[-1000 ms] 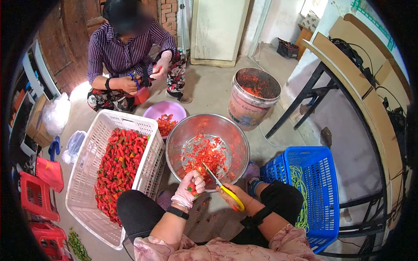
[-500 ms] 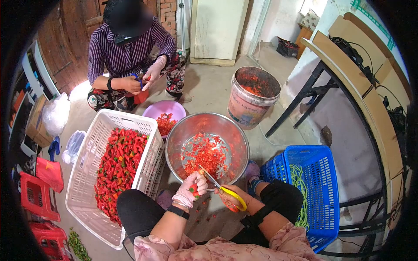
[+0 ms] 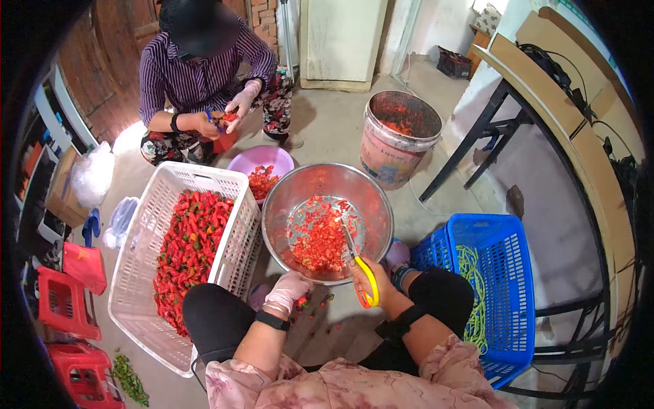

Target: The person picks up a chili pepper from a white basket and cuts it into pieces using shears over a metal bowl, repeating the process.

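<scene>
Right now my right grip is wrapped round the yellow-handled scissors, blades reaching over the near side of the steel bowl, where the chopped red peppers lie. My gloved left grip hangs just beside the near rim; I honestly can't tell if it's closed on that red-and-green bit by the fingers. My two cents for snipping: work inside the rim so bits land in the bowl, not on the floor, and keep the gloved fingertips well back from the blades. Whole peppers sit in the white crate, handily near my left.
</scene>
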Tool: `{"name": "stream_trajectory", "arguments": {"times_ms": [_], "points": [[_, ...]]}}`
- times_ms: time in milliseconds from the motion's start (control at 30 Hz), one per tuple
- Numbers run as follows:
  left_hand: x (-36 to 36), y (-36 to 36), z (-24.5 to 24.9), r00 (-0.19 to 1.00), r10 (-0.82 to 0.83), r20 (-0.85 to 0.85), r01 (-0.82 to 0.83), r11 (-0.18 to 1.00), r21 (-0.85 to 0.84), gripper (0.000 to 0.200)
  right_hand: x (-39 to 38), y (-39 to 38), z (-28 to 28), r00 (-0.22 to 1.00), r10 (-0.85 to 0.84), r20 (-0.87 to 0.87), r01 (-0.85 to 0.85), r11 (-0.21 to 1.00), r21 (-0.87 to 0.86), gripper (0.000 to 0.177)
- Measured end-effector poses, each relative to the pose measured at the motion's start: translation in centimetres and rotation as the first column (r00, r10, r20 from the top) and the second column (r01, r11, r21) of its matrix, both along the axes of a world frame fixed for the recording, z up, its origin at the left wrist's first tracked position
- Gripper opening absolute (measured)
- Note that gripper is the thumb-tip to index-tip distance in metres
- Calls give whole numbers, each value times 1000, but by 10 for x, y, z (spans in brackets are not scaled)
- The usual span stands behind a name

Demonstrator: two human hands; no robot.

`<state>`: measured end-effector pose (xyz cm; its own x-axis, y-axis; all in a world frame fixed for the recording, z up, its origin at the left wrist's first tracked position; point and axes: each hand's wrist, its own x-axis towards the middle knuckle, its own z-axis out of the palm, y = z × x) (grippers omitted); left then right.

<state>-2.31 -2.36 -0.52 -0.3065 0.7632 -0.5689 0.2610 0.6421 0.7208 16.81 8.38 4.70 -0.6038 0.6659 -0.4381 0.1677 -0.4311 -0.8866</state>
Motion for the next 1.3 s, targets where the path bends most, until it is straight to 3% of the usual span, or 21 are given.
{"name": "stream_trajectory", "arguments": {"times_ms": [100, 133, 167, 200, 267, 300, 333, 400, 467, 500, 533, 567, 633, 667, 733, 767, 867, 900, 1000, 1133, 1300], "points": [[1, -4, -1, 981, -33, -189, 52, 994, 98, 28, 2, -3, 1, 998, 67, 5, -67, 996, 53, 31], [4, -1, 15, 981, 168, 99, -175, 982, 69, 29, 3, -4, 2, 995, 99, 15, -100, 993, 66, 31], [4, 2, 25, 858, 358, 368, -377, 926, -21, 31, 4, -6, 3, 995, 100, 14, -101, 992, 70, 31], [0, 4, 22, 858, 358, 368, -379, 925, -18, 31, 5, -8, 3, 993, 116, 8, -116, 992, 53, 31], [-9, 10, 25, 328, 317, 890, -541, 835, -98, 26, 7, -11, 2, 991, 134, 2, -134, 990, 43, 31], [-9, 9, 27, 188, 314, 931, -591, 793, -148, 20, 8, -13, -1, 987, 162, 13, -163, 983, 80, 30], [-11, 11, 24, 188, 311, 932, -592, 792, -145, 20, 8, -12, -2, 982, 189, 24, -191, 975, 116, 29], [-14, 13, 5, 48, 305, 951, -647, 735, -203, 15, 9, -9, 0, 966, 243, 92, -247, 968, 32, 26], [-16, 14, -18, -13, 303, 953, -685, 691, -229, 9, 5, -16, -13, 912, 336, -235, -218, 882, 417, 33], [-19, 14, -30, -181, 246, 952, -664, 684, -303, 6, 9, -14, -15, 915, 394, -86, -339, 866, 369, 40], [-21, 15, -31, -343, 185, 921, -630, 682, -372, 4, 8, -16, -16, 914, 397, -84, -342, 864, 369, 40], [-21, 16, -32, -344, 184, 921, -631, 680, -372, 4, 8, -18, -16, 917, 399, -4, -364, 841, 401, 40], [-15, 21, -31, -67, 416, 907, -779, 546, -308, 6, 6, -22, -5, 921, 345, 178, -387, 768, 511, 47], [-7, 23, -23, -68, 415, 907, -778, 547, -309, 6, 2, -23, -3, 921, 345, 180, -387, 768, 510, 47], [13, 25, -7, 272, 553, 788, -858, 509, -62, 7, -6, -25, -1, 976, 195, -93, -148, 917, 372, 55], [22, 21, -3, 416, 499, 761, -834, 543, 100, 7, -10, -24, -2, 978, 159, -138, -101, 930, 354, 58], [39, 20, 23, 473, 448, 759, -751, 656, 81, 9, -25, -19, -3, 955, 130, -268, -65, 970, 236, 56], [40, 20, 17, 455, 402, 795, -732, 677, 76, 11, -24, -17, 3, 981, 117, -152, -73, 961, 268, 53], [31, 14, 27, 387, 252, 887, -661, 747, 76, 13, -30, -11, -10, 967, -14, -253, 52, 988, 144, 51], [18, 11, 29, 286, 17, 958, -523, 840, 142, 28, -35, -2, 6, 975, -3, -222, 47, 981, 190, 50], [20, 7, 55, 279, 11, 960, -490, 862, 133, 31, -37, 1, 0, 987, -22, -156, 62, 965, 255, 50]]}}
